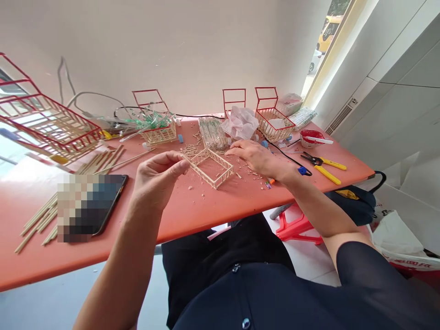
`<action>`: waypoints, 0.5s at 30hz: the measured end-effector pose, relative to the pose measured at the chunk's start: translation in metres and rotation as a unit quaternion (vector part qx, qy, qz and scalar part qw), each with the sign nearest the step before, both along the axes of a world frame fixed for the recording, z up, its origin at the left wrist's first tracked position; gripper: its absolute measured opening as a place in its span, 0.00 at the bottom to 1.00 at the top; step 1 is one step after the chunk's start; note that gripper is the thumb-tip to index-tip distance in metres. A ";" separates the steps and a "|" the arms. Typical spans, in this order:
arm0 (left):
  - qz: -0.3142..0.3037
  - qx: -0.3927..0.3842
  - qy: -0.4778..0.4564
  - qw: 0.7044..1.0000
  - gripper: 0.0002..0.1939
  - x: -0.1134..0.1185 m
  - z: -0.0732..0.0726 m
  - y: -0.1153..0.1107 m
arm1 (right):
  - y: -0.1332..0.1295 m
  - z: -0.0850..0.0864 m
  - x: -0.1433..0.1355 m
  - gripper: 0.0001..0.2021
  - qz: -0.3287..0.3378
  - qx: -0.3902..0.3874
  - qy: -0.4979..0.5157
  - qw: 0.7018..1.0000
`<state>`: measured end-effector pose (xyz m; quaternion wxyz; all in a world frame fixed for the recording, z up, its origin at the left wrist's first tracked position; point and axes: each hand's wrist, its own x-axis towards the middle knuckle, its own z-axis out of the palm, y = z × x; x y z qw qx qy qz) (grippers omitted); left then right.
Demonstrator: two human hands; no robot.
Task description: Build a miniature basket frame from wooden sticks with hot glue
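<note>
A small rectangular frame of thin wooden sticks rests on the orange table in front of me. My left hand is at its left corner, thumb and index finger pinched together; a thin stick end seems to show at the fingertips, too small to make out surely. Beyond the frame's right side, my right hand reaches down with its fingertips at the tabletop, near short wooden pieces. Whether those fingers hold anything is hidden. More short cut sticks lie behind the frame.
Small stick baskets with red handles stand along the wall. A phone and long sticks lie at left. On the right are yellow-handled pliers, a red bowl with a white tool, and a black cable.
</note>
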<state>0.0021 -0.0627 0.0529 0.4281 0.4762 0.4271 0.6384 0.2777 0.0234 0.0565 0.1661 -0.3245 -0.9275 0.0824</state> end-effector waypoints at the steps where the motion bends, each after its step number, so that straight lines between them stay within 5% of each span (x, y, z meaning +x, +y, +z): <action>1: 0.003 -0.007 0.006 1.000 0.15 -0.003 0.000 -0.005 | 0.012 -0.004 -0.007 0.28 -0.006 0.004 -0.013 1.000; 6: 0.039 -0.034 0.032 0.998 0.13 -0.019 0.000 -0.030 | 0.046 -0.012 -0.029 0.27 0.048 0.003 -0.072 0.996; 15: 0.037 -0.045 0.023 0.998 0.12 -0.027 -0.005 -0.045 | 0.060 -0.003 -0.048 0.28 0.085 0.030 -0.207 0.974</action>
